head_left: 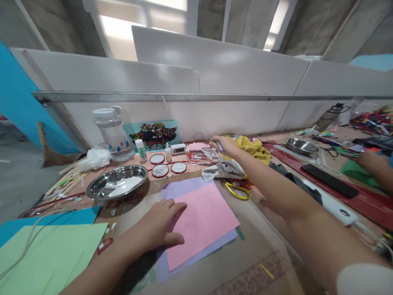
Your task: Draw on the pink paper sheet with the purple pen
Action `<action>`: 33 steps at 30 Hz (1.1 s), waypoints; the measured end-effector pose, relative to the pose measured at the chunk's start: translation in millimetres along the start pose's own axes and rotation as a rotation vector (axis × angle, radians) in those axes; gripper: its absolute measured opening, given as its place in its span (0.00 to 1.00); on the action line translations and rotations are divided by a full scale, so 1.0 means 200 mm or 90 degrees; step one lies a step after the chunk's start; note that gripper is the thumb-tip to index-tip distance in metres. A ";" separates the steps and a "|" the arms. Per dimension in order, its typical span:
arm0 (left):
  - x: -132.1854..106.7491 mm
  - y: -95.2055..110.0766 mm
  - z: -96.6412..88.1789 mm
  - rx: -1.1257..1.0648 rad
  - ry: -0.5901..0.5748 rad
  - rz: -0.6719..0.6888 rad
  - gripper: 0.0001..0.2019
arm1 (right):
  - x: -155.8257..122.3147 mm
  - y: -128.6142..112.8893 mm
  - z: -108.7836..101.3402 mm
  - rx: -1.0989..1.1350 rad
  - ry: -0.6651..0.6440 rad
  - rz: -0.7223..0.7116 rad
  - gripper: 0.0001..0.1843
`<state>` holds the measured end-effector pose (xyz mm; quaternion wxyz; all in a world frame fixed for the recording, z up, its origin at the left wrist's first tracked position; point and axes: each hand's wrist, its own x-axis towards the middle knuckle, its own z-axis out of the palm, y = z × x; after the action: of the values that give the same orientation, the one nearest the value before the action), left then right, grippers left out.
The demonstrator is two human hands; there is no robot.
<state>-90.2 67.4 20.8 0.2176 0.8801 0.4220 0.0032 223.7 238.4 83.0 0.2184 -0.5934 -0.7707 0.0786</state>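
At a cluttered craft bench, our left hand (159, 229) lies open and flat, palm down, on the left edge of a pink sheet (205, 221) that rests on a lilac sheet (181, 189). Our right hand (221, 145) is stretched well beyond both, fingers closed on a small lilac object (219, 146) whose kind we cannot make out, just beside some clear plastic pieces (202, 155). Yellow scissors (238, 190) lie just past the pink sheet's far corner, below our right forearm. Writing escapes us: the label on the small bottle (141, 149) and the display of the white gadget (178, 148) are too small to read, and the picture (153, 134) against the wall shows only a mottled animal shape. A steel bowl (118, 182) sits left of the paper, near three red-rimmed lids (159, 170). Another person's arm (374, 166) is cut off at the right edge.
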 end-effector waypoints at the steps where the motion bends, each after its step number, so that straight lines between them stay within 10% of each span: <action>1: 0.00 0.00 0.00 -0.005 -0.003 -0.005 0.38 | 0.08 0.03 0.03 -0.005 0.012 0.014 0.11; 10: 0.01 0.02 -0.03 -0.036 -0.046 -0.034 0.40 | 0.35 0.23 0.36 0.033 0.002 0.103 0.21; 22: 0.01 0.01 -0.01 -0.053 -0.055 -0.047 0.41 | 0.41 0.32 0.30 -0.028 -0.015 0.046 0.12; 33: 0.03 0.00 0.00 -0.042 -0.063 -0.055 0.41 | 0.60 0.40 0.38 -0.041 -0.187 0.028 0.33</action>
<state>-85.9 71.2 20.4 0.2668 0.8524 0.4483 -0.0359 236.5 385.7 14.2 0.0822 -0.5988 -0.7834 0.1448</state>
